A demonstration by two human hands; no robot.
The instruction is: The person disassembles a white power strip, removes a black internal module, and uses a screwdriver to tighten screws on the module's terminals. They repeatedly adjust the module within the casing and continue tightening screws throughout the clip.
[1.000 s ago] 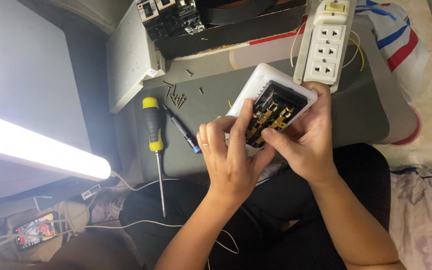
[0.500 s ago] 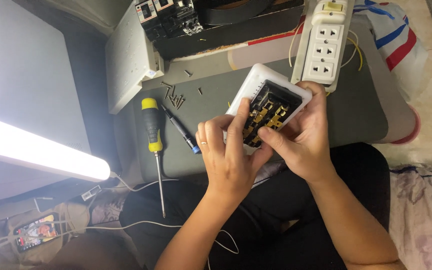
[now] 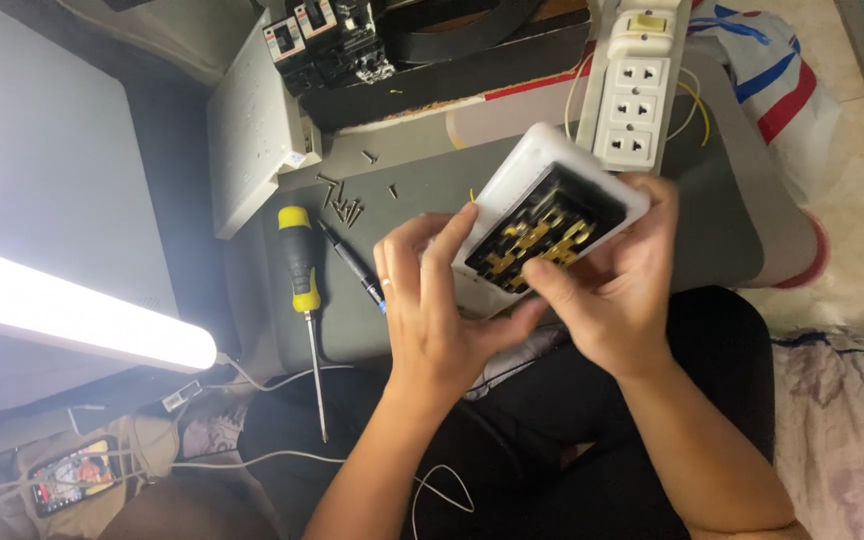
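Observation:
I hold a white socket housing turned open side up, so its black inner frame and brass contact strips show. My left hand grips its near left edge, fingers curled up against the white side. My right hand holds the near right side, with its thumb pressing on the brass parts. The housing is tilted and raised above a grey work pad that lies across my lap.
A yellow-and-black screwdriver, a dark pen-like tool and several loose screws lie on the pad's left. A white power strip and a black breaker block sit behind. A lit tube lamp and a phone are at left.
The housing has shifted slightly left and tilted, and both hands have regripped it. My right thumb now rests on the brass strips.

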